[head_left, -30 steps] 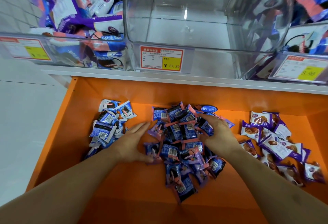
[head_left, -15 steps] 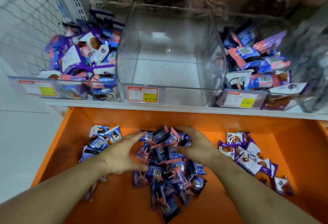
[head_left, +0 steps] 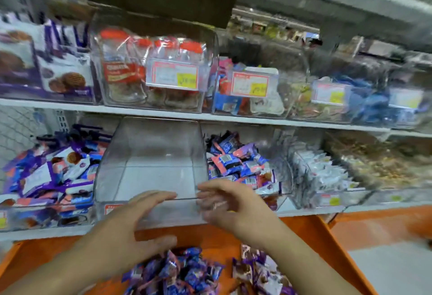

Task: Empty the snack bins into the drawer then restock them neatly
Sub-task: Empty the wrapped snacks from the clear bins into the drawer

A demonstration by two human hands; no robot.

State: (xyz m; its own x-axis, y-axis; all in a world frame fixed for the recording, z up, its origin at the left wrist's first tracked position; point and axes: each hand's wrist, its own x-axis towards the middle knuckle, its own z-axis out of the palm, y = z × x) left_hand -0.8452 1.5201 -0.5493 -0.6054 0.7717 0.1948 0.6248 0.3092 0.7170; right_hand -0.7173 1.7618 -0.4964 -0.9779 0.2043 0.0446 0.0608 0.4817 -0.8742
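Observation:
An empty clear snack bin point(head_left: 152, 164) sits on the lower shelf, straight ahead. Below it the orange drawer point(head_left: 311, 231) is pulled out. It holds a pile of blue snack packets point(head_left: 180, 271) and a smaller pile of purple packets point(head_left: 257, 271). My left hand point(head_left: 131, 222) hovers in front of the bin's front wall, fingers spread and holding nothing. My right hand point(head_left: 231, 206) is at the bin's front right corner, fingers loose and blurred, with nothing in it.
A bin of purple and white packets point(head_left: 46, 178) stands left of the empty bin, and a bin of blue and pink packets point(head_left: 236, 161) to its right. More clear bins point(head_left: 318, 173) and jars point(head_left: 121, 70) fill both shelves. The upper shelf edge point(head_left: 163, 114) overhangs the bins.
Both hands have left the blue packet pile in the drawer and risen to the front of the empty bin. The view has tilted up, showing the upper shelf.

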